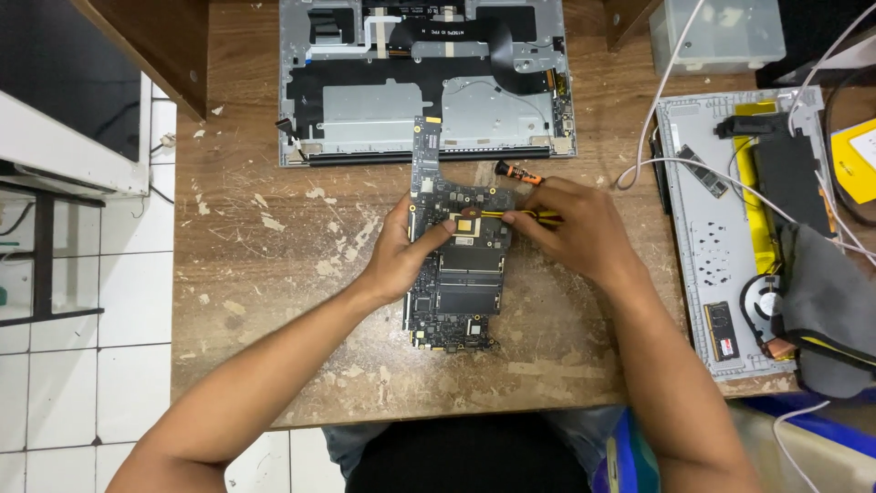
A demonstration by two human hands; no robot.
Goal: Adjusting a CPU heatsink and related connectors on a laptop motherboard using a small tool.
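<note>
A dark laptop motherboard (456, 292) lies on the worn wooden table (274, 301). My left hand (401, 251) grips its left edge, thumb resting on the board near the chip area. My right hand (575, 228) holds a thin yellow and black tool (511, 215) with its tip laid across the square chip (463, 222) in the board's upper part. A narrow arm of the board (425, 146) reaches up toward the opened laptop shell.
An open silver laptop chassis (424, 82) lies at the table's far edge. An orange-and-black screwdriver (518, 173) rests behind my right hand. A second opened laptop base (730, 228) with fan, cables and grey cloth (830, 301) sits on the right. A clear plastic box (716, 32) stands top right.
</note>
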